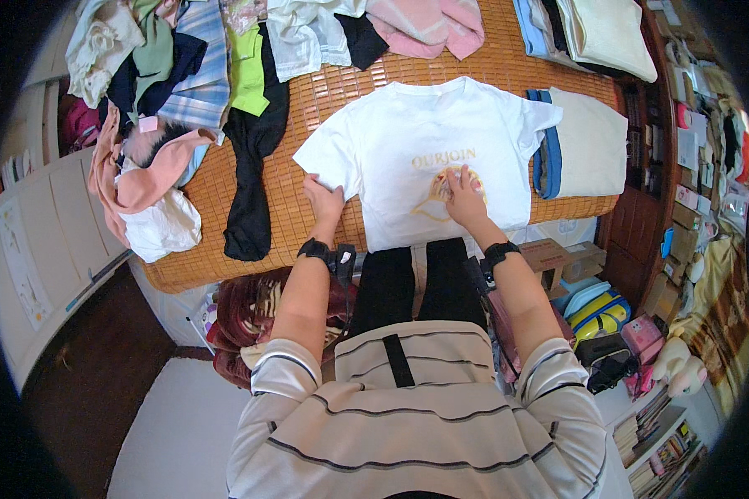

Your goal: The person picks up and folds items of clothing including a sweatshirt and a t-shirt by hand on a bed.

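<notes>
A white T-shirt with a yellowish print lies spread on a woven bamboo mat, its neckline away from me and its lower edge at the near edge of the mat. My left hand is at the cuff of the sleeve on the left, thumb and fingers at the fabric; whether they pinch it is hard to tell. My right hand rests on the printed front, fingers spread on the cloth. Right of the shirt lie folded cream and blue garments, partly under the other sleeve.
Loose clothes, including black tights, a lime green garment and a peach garment, lie on the left. A pink cloth is at the far edge. More folded clothes lie far right. Cardboard boxes stand below the mat's near edge.
</notes>
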Demonstrator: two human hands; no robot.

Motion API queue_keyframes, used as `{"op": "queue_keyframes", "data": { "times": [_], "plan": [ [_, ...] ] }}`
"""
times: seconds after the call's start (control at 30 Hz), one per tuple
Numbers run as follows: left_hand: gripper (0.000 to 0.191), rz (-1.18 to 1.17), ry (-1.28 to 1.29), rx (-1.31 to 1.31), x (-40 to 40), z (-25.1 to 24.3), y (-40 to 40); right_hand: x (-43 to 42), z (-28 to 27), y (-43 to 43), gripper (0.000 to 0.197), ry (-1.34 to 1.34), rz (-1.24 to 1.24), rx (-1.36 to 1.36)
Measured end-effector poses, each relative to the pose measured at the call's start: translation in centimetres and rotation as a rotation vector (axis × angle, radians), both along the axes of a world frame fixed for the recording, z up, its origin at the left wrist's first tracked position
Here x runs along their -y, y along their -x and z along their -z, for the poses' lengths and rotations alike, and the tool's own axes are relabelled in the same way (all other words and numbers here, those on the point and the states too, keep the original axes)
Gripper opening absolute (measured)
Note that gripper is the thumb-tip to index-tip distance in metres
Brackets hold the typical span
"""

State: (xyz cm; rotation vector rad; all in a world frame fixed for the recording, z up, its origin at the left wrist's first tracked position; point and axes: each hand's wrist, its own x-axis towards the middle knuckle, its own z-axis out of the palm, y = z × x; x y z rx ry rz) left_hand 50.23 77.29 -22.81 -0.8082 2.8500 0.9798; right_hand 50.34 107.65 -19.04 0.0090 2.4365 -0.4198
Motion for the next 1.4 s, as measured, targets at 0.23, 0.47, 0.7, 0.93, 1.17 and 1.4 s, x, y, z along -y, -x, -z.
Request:
{"op": "queue_keyframes", "data": {
  "times": [0.23,0.47,0.7,0.93,1.17,1.4],
  "plan": [
    [0.057,-0.503,-0.679,0.028,-0.2,0.4,0.9,0.4,0.3,-0.6,0.077,-0.014,0.021,-0.058],
    [0.054,-0.788,-0.981,0.116,-0.1,0.1,1.0,0.2,0.6,-0.5,0.08,-0.015,0.02,-0.019],
    [0.046,-0.735,-0.857,0.266,-1.3,-1.0,0.9,0.2,0.7,-0.7,0.083,-0.039,0.011,-0.007],
    [0.03,-0.698,-0.958,0.203,-0.3,1.2,-0.1,0.2,0.1,-0.3,0.082,-0.015,0.004,0.015],
    [0.031,-0.645,-1.42,0.225,-1.3,-5.3,2.9,-0.2,0.7,-0.6,0.08,-0.025,0.042,0.022],
    [0.044,-0.019,-0.944,0.273,-3.3,-4.1,3.9,0.4,0.3,-0.3,0.08,-0.024,0.043,0.027]
  ]
}}
